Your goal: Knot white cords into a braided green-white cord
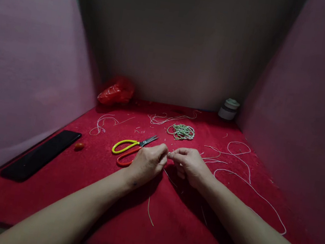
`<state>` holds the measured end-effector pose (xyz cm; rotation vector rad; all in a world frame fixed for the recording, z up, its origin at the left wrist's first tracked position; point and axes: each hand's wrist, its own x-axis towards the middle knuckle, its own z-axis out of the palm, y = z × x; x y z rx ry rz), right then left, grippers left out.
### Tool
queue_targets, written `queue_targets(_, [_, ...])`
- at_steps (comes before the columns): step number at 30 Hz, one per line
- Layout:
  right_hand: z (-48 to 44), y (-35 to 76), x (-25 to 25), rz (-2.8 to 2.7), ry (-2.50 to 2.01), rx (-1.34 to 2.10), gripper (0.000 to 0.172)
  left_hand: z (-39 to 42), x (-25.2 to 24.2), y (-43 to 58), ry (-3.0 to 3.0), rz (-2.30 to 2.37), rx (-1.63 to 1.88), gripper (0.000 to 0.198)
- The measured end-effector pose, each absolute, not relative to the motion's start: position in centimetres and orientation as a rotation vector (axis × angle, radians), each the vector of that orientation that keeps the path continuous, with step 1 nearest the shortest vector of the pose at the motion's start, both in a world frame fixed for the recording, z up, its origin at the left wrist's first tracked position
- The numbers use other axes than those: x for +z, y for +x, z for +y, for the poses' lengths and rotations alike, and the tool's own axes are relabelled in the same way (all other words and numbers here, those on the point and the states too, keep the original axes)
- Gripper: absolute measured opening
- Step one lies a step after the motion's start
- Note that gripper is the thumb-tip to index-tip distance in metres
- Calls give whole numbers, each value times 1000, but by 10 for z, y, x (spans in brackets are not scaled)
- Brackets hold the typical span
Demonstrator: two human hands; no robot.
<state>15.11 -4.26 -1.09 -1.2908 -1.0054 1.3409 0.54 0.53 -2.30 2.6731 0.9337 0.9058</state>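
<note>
My left hand [148,162] and my right hand [190,165] meet over the middle of a red cloth-covered table [86,184]. Both are closed in a pinch, fingertips almost touching, on a thin white cord [170,154] between them. A strand of the cord trails down toward me under the hands. Scissors [132,147] with one yellow and one orange handle lie just left of my left hand. A small coil of green-white braided cord [181,131] lies beyond the hands.
Loose white cord [251,184] loops across the right side, with more strands [103,123] at the back left. A black phone [42,154] and a small orange bead [79,146] lie left. A red plastic bag [116,90] and a white spool [229,108] stand against the back wall.
</note>
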Motion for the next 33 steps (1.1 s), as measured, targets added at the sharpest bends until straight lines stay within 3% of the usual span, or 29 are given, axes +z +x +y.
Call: queue_targets(33, [-40, 153, -15, -889, -1171, 1440, 25, 3, -25, 6, 2893, 957, 806, 14])
